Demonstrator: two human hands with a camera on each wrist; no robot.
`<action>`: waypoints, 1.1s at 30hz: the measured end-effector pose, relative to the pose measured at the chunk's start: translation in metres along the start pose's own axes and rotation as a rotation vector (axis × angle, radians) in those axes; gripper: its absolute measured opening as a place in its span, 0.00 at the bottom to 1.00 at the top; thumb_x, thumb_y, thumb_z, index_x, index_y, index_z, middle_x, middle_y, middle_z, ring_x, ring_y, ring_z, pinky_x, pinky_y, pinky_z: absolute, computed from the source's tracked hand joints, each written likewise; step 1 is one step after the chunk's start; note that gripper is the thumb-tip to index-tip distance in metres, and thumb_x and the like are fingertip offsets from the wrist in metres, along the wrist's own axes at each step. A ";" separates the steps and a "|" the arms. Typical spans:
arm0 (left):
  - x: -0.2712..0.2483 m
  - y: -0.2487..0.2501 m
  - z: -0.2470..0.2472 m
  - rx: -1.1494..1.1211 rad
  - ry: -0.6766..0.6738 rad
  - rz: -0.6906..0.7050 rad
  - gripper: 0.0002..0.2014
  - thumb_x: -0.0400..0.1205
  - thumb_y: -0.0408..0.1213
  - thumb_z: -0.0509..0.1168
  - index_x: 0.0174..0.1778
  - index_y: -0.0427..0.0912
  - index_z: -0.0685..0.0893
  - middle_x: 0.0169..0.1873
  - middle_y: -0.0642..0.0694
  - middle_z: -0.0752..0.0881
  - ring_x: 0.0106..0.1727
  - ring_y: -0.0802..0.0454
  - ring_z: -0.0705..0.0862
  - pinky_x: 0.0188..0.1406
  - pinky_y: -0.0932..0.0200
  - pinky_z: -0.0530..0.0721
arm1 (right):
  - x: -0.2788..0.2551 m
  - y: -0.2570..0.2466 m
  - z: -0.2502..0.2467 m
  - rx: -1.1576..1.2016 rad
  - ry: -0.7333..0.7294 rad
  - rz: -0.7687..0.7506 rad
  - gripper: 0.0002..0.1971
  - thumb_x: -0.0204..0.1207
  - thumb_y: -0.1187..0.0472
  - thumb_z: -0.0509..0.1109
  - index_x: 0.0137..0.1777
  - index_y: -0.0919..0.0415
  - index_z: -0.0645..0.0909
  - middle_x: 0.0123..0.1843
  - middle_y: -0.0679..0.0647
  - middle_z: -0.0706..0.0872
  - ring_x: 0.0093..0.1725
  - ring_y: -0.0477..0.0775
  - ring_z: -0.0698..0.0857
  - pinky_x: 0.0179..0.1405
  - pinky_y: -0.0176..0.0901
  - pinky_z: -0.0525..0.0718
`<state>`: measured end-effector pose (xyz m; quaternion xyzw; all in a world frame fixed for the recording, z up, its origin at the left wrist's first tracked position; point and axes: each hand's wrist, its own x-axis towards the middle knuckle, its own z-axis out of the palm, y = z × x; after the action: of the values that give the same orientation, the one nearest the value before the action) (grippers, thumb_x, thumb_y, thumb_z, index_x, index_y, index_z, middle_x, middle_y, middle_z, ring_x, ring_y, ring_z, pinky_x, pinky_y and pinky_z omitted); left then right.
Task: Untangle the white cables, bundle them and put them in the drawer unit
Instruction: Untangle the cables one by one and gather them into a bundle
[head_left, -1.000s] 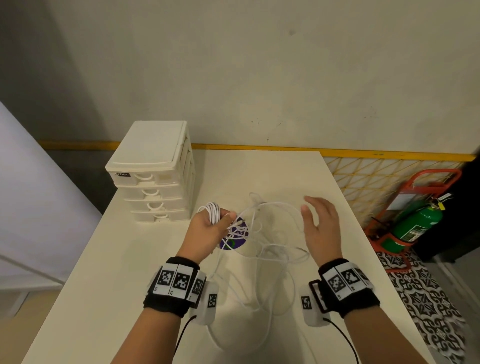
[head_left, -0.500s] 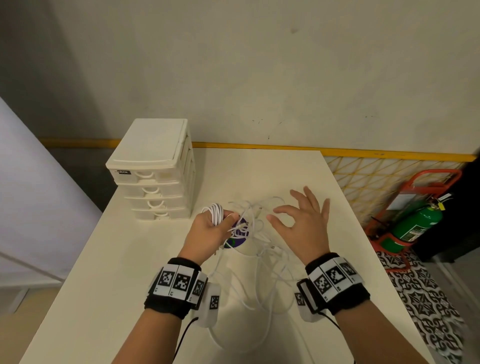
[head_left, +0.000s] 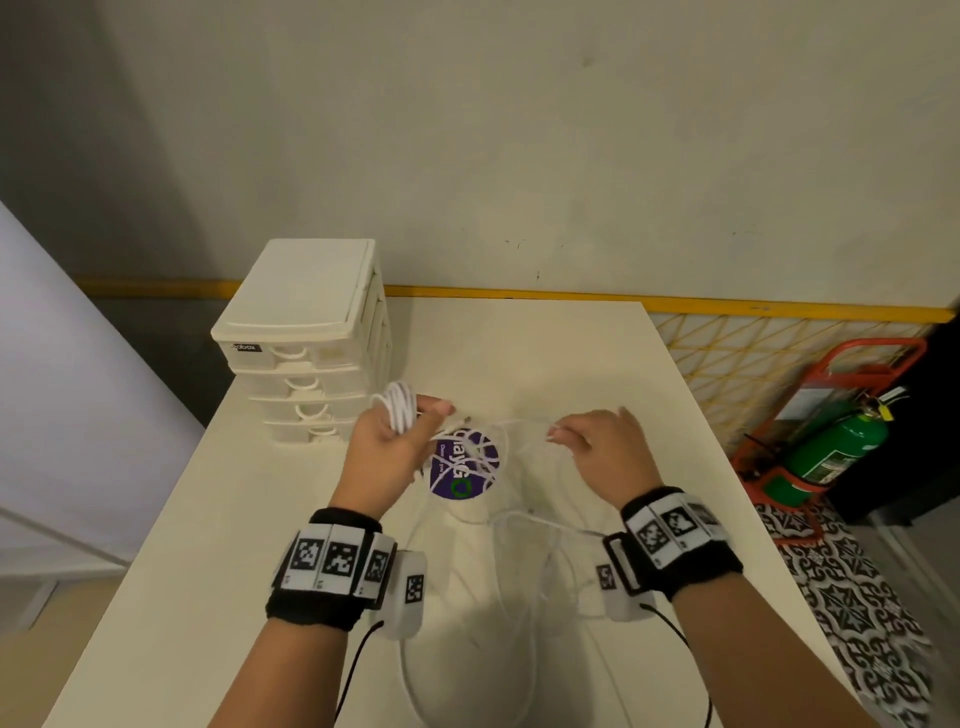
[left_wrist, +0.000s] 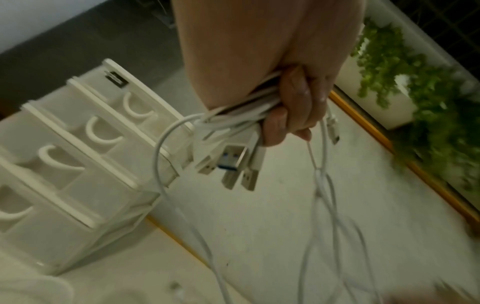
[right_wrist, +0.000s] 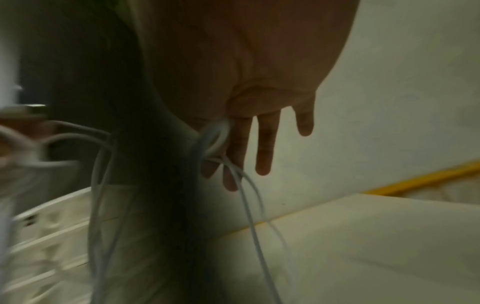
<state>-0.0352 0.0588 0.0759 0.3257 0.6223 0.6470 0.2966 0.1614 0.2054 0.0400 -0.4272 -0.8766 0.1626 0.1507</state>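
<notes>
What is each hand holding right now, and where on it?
The left hand grips the white cables at their coiled end near the USB plugs. The right hand pinches loose strands further along.

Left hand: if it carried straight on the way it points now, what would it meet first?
Probably the drawer unit: the left hand, gripping coiled white cables, points toward its lower drawers. Depth is unclear.

Bare forearms with black wristbands (head_left: 317, 605) bearing white square-code marker tiles (head_left: 336, 560), white camera pods (head_left: 408, 592) beneath each wrist, thin black leads (head_left: 349, 675) trailing back.
</notes>
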 end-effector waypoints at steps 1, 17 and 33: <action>0.002 0.003 -0.008 -0.031 0.049 0.008 0.08 0.80 0.34 0.68 0.45 0.30 0.86 0.22 0.52 0.82 0.18 0.61 0.73 0.19 0.69 0.73 | 0.000 0.014 -0.001 -0.046 0.003 0.082 0.12 0.83 0.55 0.58 0.45 0.45 0.84 0.50 0.46 0.90 0.55 0.53 0.84 0.71 0.55 0.60; 0.003 0.012 0.024 -0.008 -0.042 0.002 0.07 0.81 0.36 0.68 0.38 0.40 0.87 0.20 0.52 0.77 0.19 0.57 0.68 0.20 0.66 0.70 | -0.019 -0.033 -0.023 0.687 -0.081 -0.096 0.30 0.74 0.74 0.61 0.74 0.49 0.71 0.74 0.41 0.71 0.74 0.38 0.67 0.73 0.28 0.61; 0.001 0.033 0.002 0.063 -0.056 -0.027 0.09 0.79 0.32 0.69 0.42 0.27 0.84 0.16 0.52 0.71 0.17 0.57 0.66 0.20 0.63 0.68 | -0.025 0.017 -0.006 0.502 -0.004 0.097 0.13 0.75 0.66 0.68 0.36 0.46 0.83 0.39 0.44 0.87 0.43 0.47 0.83 0.47 0.45 0.78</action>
<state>-0.0333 0.0591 0.1091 0.3443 0.6381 0.6138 0.3123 0.1903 0.1966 0.0352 -0.4177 -0.7875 0.3828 0.2424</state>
